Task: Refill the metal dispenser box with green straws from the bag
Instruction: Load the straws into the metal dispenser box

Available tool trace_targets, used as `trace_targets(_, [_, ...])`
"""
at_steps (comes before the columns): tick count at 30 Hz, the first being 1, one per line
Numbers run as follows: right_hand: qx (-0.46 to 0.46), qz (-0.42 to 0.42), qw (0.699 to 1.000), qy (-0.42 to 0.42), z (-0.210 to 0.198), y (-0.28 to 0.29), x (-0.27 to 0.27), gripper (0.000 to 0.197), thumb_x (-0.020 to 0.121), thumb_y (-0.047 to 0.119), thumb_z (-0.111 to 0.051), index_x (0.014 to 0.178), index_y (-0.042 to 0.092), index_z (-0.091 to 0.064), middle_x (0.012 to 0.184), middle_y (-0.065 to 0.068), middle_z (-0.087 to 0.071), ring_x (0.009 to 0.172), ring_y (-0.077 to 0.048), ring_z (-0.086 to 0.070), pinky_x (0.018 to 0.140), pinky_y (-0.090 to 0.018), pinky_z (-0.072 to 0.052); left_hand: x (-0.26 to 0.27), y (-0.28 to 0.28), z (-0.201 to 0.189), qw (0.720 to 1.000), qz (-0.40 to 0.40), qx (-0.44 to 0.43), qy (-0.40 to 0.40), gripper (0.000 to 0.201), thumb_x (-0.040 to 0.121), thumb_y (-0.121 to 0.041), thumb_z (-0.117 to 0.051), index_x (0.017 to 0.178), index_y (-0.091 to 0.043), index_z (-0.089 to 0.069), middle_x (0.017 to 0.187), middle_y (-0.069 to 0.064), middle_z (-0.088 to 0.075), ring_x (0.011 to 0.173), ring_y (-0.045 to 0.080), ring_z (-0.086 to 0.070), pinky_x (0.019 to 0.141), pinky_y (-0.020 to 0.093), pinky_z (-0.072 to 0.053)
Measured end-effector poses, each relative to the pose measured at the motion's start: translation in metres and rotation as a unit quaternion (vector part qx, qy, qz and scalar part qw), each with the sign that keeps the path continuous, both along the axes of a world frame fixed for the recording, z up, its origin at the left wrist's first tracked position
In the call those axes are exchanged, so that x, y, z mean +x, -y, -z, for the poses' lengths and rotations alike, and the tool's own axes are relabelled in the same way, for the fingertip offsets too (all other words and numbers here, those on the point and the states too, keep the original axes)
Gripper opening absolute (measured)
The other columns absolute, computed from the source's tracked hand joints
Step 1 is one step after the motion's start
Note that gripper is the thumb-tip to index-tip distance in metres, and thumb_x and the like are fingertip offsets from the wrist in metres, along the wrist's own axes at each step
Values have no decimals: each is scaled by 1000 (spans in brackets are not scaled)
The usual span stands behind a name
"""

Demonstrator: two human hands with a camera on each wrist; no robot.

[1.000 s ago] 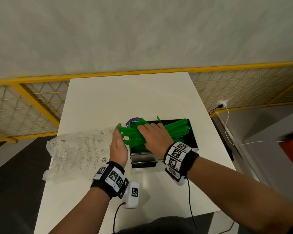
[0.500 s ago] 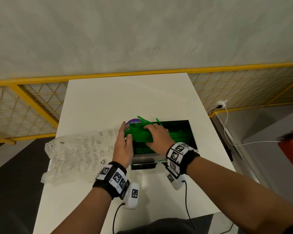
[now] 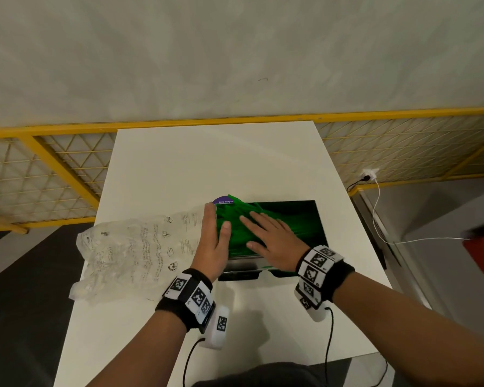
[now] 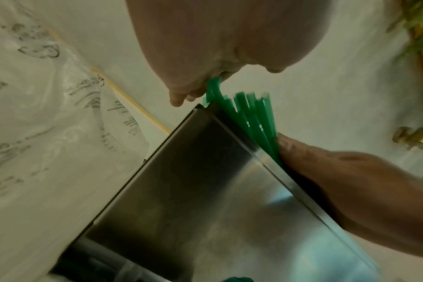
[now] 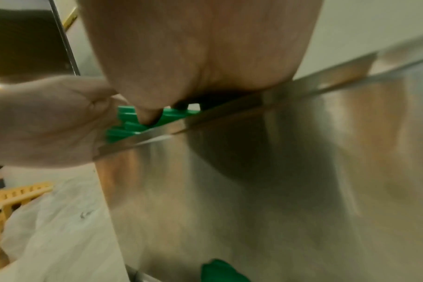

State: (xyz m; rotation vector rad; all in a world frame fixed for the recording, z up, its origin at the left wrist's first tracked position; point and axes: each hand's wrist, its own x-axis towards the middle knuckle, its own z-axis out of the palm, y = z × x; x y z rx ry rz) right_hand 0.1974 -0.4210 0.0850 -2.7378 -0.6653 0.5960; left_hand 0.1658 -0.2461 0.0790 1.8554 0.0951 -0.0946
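Both hands are flat on the job here. The right hand (image 3: 274, 238) lies palm-down with fingers spread straight across the green straws (image 3: 235, 227), pressing on them from above rather than gripping anything. The left hand (image 3: 213, 241) stands on edge against the left ends of the straws, fingers straight and thumb laid over the top of the pile, so it's open too, just butting up against them.

From the left wrist view you can see the straw ends poking out past the corner of the metal dispenser box (image 4: 205, 190), right by the fingertips (image 4: 179, 99). The right wrist view shows the same thing from the other side, straws sitting just over the box's rim.

The box sits on the white table (image 3: 207, 163), open top facing up, the straws lying lengthwise in it, a bit heaped at the left end. The clear printed plastic bag (image 3: 129, 255) lies crumpled just left of the box, touching the left hand's back. A purple round thing (image 3: 221, 201) peeks out behind the straws. Yellow mesh fencing (image 3: 53, 174) runs behind the table.
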Motion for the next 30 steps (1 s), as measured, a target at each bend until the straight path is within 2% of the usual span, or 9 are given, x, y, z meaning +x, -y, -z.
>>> trace_targets(3, [1, 25, 1000, 5, -2, -8, -4, 59, 99, 50, -25, 149, 38, 4, 161, 4, 5, 148, -18, 6, 118, -44, -4, 0, 2, 2, 999, -28, 13, 14, 64, 98, -33, -34, 149, -20, 2, 158, -4, 5, 140, -1, 2, 114, 19, -5])
trace_targets(6, [17, 30, 999, -20, -3, -13, -6, 56, 100, 46, -29, 150, 35, -6, 160, 2, -6, 147, -19, -4, 118, -44, -6, -1, 3, 7, 998, 0, 59, 39, 73, 94, -38, -43, 149, -22, 3, 158, 0, 11, 144, 5, 7, 118, 27, -7])
trace_targets(9, [167, 105, 980, 0, -13, -13, 3, 50, 97, 33, -43, 145, 20, -34, 149, -6, -35, 138, -20, -31, 116, -43, -23, 1, 1, 11, 985, 26, 152, 77, 76, 88, -54, -46, 147, -39, 0, 157, -1, 15, 145, 17, 11, 117, 37, -9])
trace_targets(11, [233, 180, 955, 42, -20, -13, 14, 40, 96, 24, -47, 134, 12, -46, 136, -7, -47, 126, -19, -44, 109, -41, -35, 2, 0, 12, 972, 39, 209, 99, 66, 86, -52, -44, 141, -48, -8, 157, 0, 13, 144, 23, 14, 117, 45, -7])
trace_targets(15, [51, 142, 987, 49, -30, -19, 47, 52, 97, 35, -43, 143, 15, -32, 148, -5, -36, 137, -23, -32, 115, -42, -22, -2, 3, 13, 980, 46, 165, 101, 73, 86, -49, -52, 142, -50, -5, 157, -5, 16, 145, 19, 3, 116, 47, -20])
trace_targets(18, [-52, 59, 996, -35, -29, -31, 66, 63, 95, 49, -40, 148, 20, -24, 153, -3, -31, 141, -21, -27, 117, -49, -10, -3, 6, 13, 994, -10, 97, 42, 102, 83, -34, -66, 147, -26, 13, 157, 1, 15, 142, 8, 6, 118, 33, -13])
trace_targets(20, [-66, 19, 996, -54, -26, -38, 68, 61, 95, 49, -44, 147, 21, -28, 150, -6, -35, 140, -23, -30, 117, -48, -14, -1, 6, 17, 998, -32, 58, 7, 112, 78, -35, -71, 147, -19, 16, 158, 6, -3, 145, 18, -10, 118, 38, -21])
trace_targets(24, [-84, -30, 993, 75, -23, -46, 52, 55, 95, 38, -49, 144, 19, -32, 148, -10, -27, 138, -29, -23, 112, -44, -25, 0, 2, 23, 998, -26, 55, -16, 113, 64, -63, -63, 144, -37, 12, 145, -1, -38, 130, 19, -42, 107, 48, -37])
trace_targets(30, [-25, 25, 999, -28, -24, -52, 52, 57, 89, 37, -60, 137, 12, -40, 133, -11, -49, 121, -29, -47, 100, -42, -40, 1, 4, 18, 998, -14, 56, 18, 110, 71, -59, -60, 148, -23, 10, 144, -5, -32, 130, 11, -34, 110, 46, -34])
